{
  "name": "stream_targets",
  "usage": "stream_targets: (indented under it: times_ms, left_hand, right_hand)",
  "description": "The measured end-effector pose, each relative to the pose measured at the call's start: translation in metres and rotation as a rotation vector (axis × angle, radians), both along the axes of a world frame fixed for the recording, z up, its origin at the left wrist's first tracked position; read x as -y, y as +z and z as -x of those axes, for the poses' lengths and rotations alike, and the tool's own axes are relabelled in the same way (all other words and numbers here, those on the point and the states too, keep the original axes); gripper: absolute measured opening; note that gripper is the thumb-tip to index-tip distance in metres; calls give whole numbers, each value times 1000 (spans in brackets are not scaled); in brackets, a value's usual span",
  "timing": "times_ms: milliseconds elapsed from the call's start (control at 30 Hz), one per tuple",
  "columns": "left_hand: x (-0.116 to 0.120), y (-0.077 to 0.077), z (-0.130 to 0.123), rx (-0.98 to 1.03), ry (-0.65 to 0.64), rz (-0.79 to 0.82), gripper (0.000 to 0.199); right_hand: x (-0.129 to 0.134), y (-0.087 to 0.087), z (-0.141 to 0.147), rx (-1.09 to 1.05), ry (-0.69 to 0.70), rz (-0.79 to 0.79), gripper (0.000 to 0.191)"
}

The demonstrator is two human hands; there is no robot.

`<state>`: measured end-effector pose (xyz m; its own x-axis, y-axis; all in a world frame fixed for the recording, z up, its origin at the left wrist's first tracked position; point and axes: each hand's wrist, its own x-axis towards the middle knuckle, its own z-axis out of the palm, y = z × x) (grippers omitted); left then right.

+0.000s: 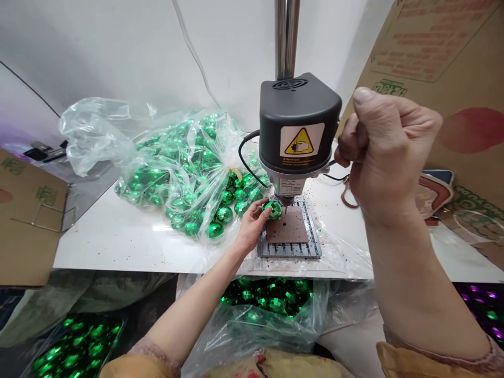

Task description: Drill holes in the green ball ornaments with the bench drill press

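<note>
Left fingers (256, 211) closed lightly around the side of a green faceted ornament ball (273, 210), the ball just under the chuck of a mini drill press (299, 123) and above a brown pad (286, 224) on a slotted grey metal plate (289, 251). Right fingers (352, 142) curled into a tight fist high beside the drill head, anything inside the fist hidden.

Probably very light and hollow, with a thin, stiff shell; mirror facets likely slippery and easily cracked or scuffed. Best hold: a gentle wrap around the widest part, fingertips clear of the top, with no hard squeeze.

Below the plate, a white tabletop (118, 244), sprinkled with dark specks near the plate. Further left, a clear plastic bag (189, 178) heaped with more green balls. Past the front edge, an open plastic bag (268, 325) of green balls, a tray of green balls (74, 344) at lower left, and shiny purple balls (482, 310) at lower right. Around the bench, printed cardboard sheets (444, 68), a steel column (286, 37) above the drill, and a white wall (98, 52).
</note>
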<state>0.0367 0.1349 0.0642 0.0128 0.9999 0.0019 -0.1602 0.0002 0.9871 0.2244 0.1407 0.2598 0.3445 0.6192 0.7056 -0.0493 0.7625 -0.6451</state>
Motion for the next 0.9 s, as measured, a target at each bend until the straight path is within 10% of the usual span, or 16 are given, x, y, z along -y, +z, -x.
stream_targets:
  times_ms: [600, 900]
  left_hand:
    - [-6, -29, -14, -42, -137, -216, 79]
    - [7, -20, -10, -227, -247, -263, 59]
  right_hand:
    - [0, 1, 1, -5, 1, 3, 50]
    - [1, 1, 1, 11, 1, 3, 48]
